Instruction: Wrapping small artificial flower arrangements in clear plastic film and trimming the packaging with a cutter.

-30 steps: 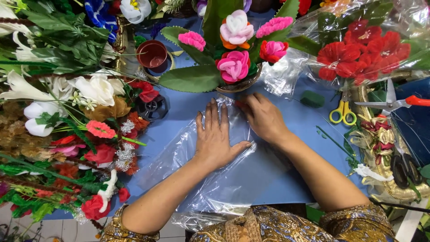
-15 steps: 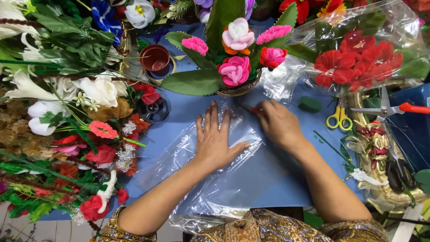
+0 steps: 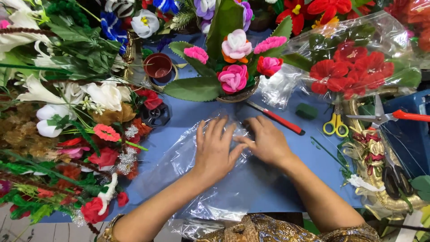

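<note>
Head view: left hand (image 3: 216,150) flat, fingers spread wide, pressing clear plastic sheet (image 3: 197,179) on the blue table (image 3: 313,157); right hand (image 3: 268,142) beside it, touching, fingers loosely curled on the sheet (nothing gripped). Red-handled knife (image 3: 277,119) just beyond right hand

Blue table (image 3: 188,116) w/ fake flowers (image 3: 80,103) crowding edges; pale plank floor (image 3: 27,231) bottom-left, even light.

Blue tabletop (image 3: 188,118) with floral materials.
Clear plastic sheet (image 3: 210,192), red-handled knife (image 3: 277,118), yellow scissors (image 3: 336,123) and green foam block (image 3: 307,111) lie on it.
</note>
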